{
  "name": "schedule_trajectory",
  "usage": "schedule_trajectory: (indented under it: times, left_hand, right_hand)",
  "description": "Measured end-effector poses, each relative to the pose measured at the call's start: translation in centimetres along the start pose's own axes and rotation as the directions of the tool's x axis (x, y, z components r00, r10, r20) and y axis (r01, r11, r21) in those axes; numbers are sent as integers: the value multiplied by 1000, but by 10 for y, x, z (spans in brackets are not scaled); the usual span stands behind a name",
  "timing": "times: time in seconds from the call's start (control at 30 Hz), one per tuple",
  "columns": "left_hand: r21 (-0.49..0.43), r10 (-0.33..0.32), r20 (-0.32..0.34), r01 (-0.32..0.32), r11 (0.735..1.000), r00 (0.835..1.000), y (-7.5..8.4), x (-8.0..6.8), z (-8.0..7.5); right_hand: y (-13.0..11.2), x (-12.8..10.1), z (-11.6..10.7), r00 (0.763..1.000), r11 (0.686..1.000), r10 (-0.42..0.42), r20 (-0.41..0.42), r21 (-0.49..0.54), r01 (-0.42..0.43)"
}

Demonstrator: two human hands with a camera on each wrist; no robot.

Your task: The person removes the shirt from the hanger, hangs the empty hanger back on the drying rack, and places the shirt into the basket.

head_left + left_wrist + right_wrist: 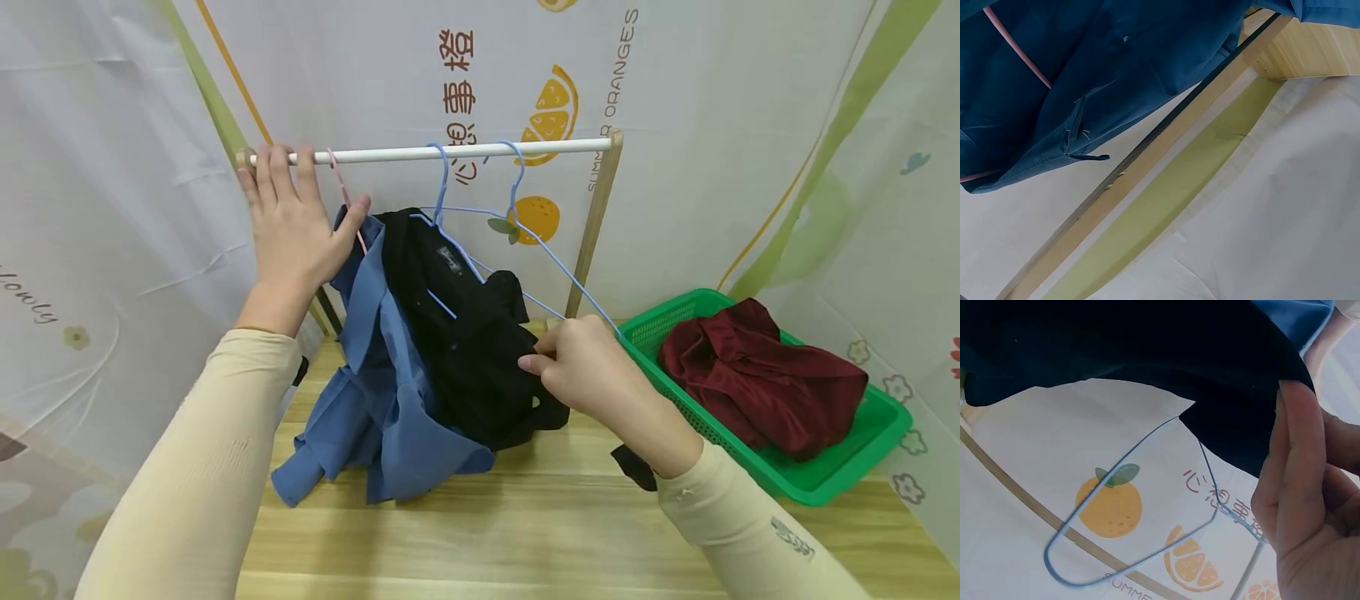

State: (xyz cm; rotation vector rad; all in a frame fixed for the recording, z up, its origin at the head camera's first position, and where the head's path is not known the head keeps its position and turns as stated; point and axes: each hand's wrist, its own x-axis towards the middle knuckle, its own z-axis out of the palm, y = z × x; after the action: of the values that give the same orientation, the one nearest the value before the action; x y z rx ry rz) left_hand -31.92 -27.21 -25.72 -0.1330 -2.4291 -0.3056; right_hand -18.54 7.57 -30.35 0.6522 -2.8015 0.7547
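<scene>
1. The left hand (292, 221) rests flat-fingered on the white rail (450, 152), apparently steadying it; just right of it the blue shirt (375, 375) hangs on a pink hanger (341, 185).
2. The right hand (592, 367) pinches the black garment (465, 333), holding it against a blue hanger (517, 242).
3. Farther right, a green basket (847, 475) holds a maroon garment (757, 375).

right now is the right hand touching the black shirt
Touching. In the head view the right hand pinches the black shirt at its edge, and the right wrist view shows a finger pressed against the dark cloth.
</scene>
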Motion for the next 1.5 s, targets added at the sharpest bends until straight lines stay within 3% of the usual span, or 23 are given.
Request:
schedule_trajectory:
  times: [0.27, 0.53, 0.63, 0.77, 0.93, 1.03, 1.5]
  left_hand:
    - [4, -9, 10, 9, 1000, 1000, 0, -1, 0]
    - [-1, -5, -2, 5, 1000, 1000, -1, -2, 1]
    - [1, -5, -7, 5, 1000, 1000, -1, -3, 1]
    - [2, -8, -10, 8, 1000, 1000, -1, -3, 0]
    - [-1, -8, 8, 8, 1000, 1000, 1, -2, 0]
    - [-5, -6, 19, 6, 1000, 1000, 2, -1, 0]
    - [-2, -22, 28, 22, 1000, 999, 3, -1, -1]
  right_hand:
    - [-3, -5, -5, 999, 996, 49, 10, 73, -49]
    - [-3, -2, -5, 990, 992, 129, 55, -16, -128]
    - [-1, 1, -4, 987, 988, 155, 30, -16, -155]
    - [5, 6, -2, 986, 986, 157, -52, 59, -154]
    - [14, 7, 2, 958, 963, 221, -185, 200, -183]
    - [16, 6, 3, 942, 949, 251, -221, 249, -194]
    - [13, -1, -9, 938, 962, 199, -285, 241, -131]
